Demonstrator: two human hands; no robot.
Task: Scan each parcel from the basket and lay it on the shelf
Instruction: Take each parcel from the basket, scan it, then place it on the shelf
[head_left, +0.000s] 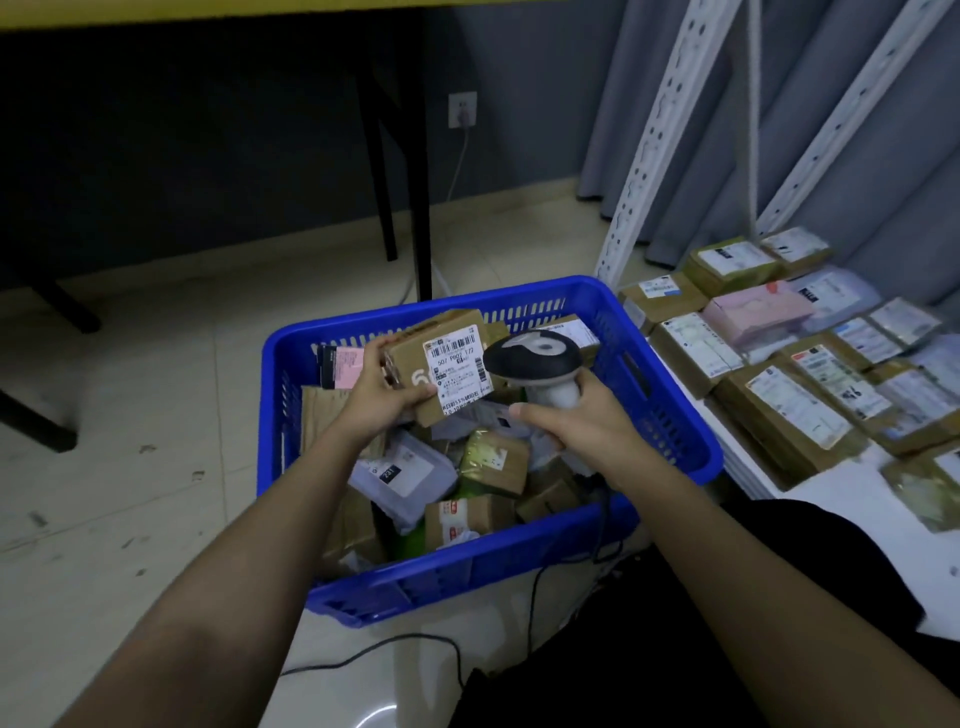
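Note:
My left hand (382, 392) grips a small brown cardboard parcel (441, 364) above the blue basket (670, 410), its white barcode label turned up toward me. My right hand (576, 423) holds a handheld scanner (535, 364) by its white handle, the black and white head right beside the parcel's label. Inside the basket lie several more parcels (493, 462), brown boxes and grey bags. On the low white shelf (852, 499) to the right, several labelled parcels (779, 410) lie in rows.
White perforated shelf uprights (660, 135) rise at the back right before a grey curtain. Black table legs (400, 156) stand behind the basket. A black cable (395, 647) runs over the pale tiled floor in front of the basket.

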